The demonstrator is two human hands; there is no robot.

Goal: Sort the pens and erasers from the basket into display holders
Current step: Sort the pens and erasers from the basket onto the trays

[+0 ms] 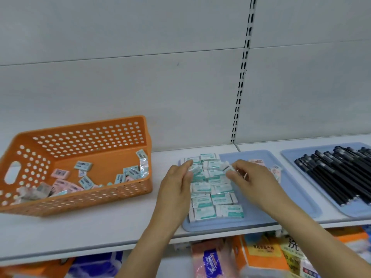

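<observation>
Orange perforated basket (86, 157), far left on the white shelf (100, 227), holds loose pink and blue erasers (84, 178). Your right hand (249, 177) pinches one white eraser (225, 166) above the teal-striped erasers (214, 199) on the blue tray (291, 197); your left hand (176, 183), fingers relaxed, touches that pile. Black pens (339, 175) fill the right tray (361, 212).

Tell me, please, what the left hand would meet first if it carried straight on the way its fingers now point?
Probably the white-and-green erasers at the far left of the blue tray: the left hand points up and slightly right, fingertips already at them. Depth is unclear.
</observation>
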